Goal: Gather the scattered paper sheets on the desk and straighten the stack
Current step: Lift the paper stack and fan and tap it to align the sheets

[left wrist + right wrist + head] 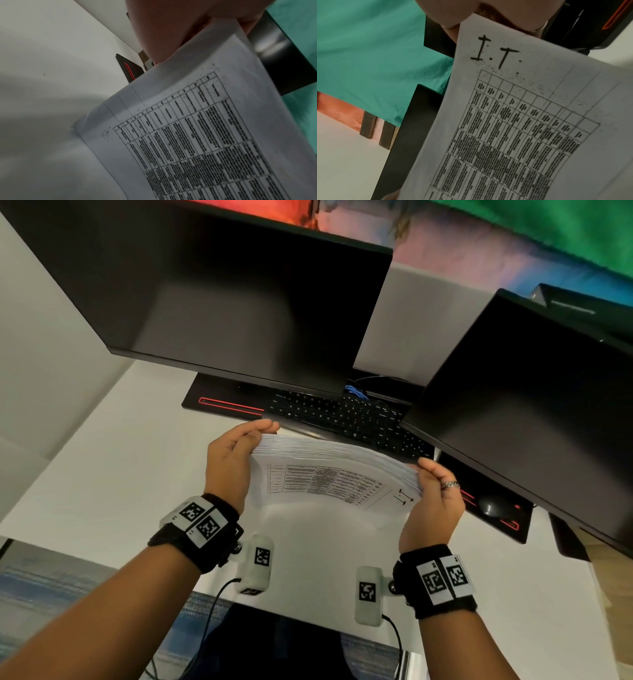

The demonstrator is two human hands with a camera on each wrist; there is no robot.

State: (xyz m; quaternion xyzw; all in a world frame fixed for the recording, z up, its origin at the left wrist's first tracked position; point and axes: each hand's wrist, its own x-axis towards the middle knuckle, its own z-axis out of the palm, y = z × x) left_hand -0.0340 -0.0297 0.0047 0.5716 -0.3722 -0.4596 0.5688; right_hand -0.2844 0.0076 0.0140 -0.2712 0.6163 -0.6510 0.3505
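A thick stack of white paper sheets (pixel 329 474) stands on its long edge on the white desk (pixel 113 460), bowed, its near face printed with a table and the letters "I.T." My left hand (pixel 236 453) grips the stack's left end, fingers curled over its top edge. My right hand (pixel 433 491), with a ring, grips the right end. In the left wrist view the printed sheet (pixel 197 132) fills the lower right below my fingers (pixel 171 31). The right wrist view shows the same sheet (pixel 513 121) pinched at its top corner by my fingers (pixel 450 14).
Two dark monitors (pixel 219 296) (pixel 534 412) hang over the back of the desk. A black keyboard (pixel 346 416) lies on a black mat with red stripes (pixel 222 402), just beyond the stack. A black mouse (pixel 493 505) sits to the right.
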